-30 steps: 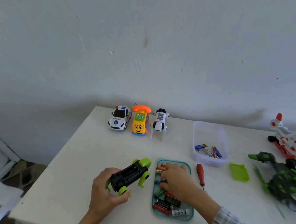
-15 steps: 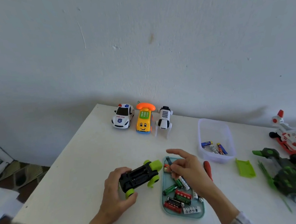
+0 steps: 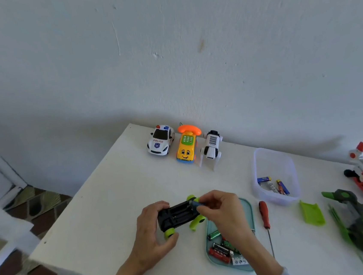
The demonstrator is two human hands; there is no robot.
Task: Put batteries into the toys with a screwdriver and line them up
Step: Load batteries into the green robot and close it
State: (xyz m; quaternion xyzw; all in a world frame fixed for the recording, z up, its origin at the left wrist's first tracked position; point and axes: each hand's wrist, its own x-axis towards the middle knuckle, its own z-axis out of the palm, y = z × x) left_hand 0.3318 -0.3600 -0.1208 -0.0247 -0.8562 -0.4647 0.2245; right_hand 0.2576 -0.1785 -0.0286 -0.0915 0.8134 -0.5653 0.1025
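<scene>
- Our left hand (image 3: 151, 234) grips the upturned black-and-green toy car (image 3: 180, 216), steadying its open battery bay.
- Our right hand (image 3: 222, 209) pinches a battery (image 3: 195, 203) at its fingertips, over that bay.
- Beside the right wrist, the screwdriver (image 3: 265, 217) waits.

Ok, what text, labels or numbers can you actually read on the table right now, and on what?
"POLICE": on the hood of the white police car, above a blue shield badge.
Batteries in the teal tray: printing too small to read.
Batteries in the clear tub: labels blurred, unreadable.
Yellow toy phone: keypad buttons show no legible digits.
Nothing else carries readable text.
</scene>
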